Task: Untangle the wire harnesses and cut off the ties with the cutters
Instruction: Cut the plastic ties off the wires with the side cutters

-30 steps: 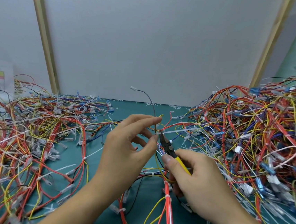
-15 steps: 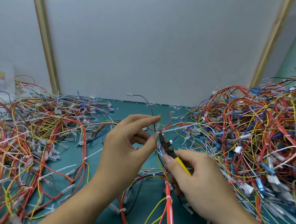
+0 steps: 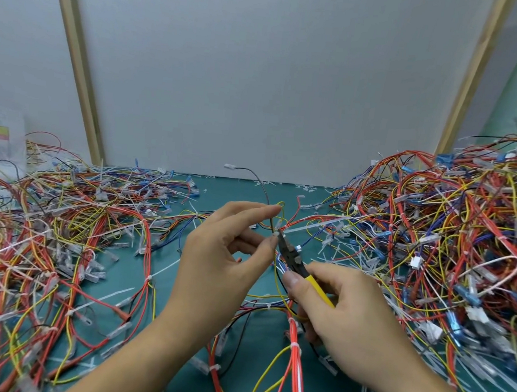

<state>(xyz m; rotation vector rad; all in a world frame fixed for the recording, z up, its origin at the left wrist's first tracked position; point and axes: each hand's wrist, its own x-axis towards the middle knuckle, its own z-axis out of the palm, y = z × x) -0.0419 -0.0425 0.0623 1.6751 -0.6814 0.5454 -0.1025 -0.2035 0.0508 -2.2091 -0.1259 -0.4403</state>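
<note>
Our two bare hands and forearms (image 3: 153,359), our left hand (image 3: 219,264) with long slim fingers (image 3: 249,210), our right hand (image 3: 349,318) with a short, neatly trimmed thumbnail (image 3: 291,278), both forearms bare as far as we see them

I see my right hand (image 3: 346,318) gripping yellow-handled cutters (image 3: 299,264), tips at what looks like a tie (image 3: 276,234) pinched by my left hand (image 3: 226,256).

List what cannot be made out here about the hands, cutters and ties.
Head view:
- Blades of the cutters: too small to tell if they bite the tie.
- Cutter handles: mostly hidden inside the right hand.
- Pinch of the left hand on the wire harness: fingertips hidden by the thumb.
- Right wire pile: blurred, cut by the frame edge.
</note>
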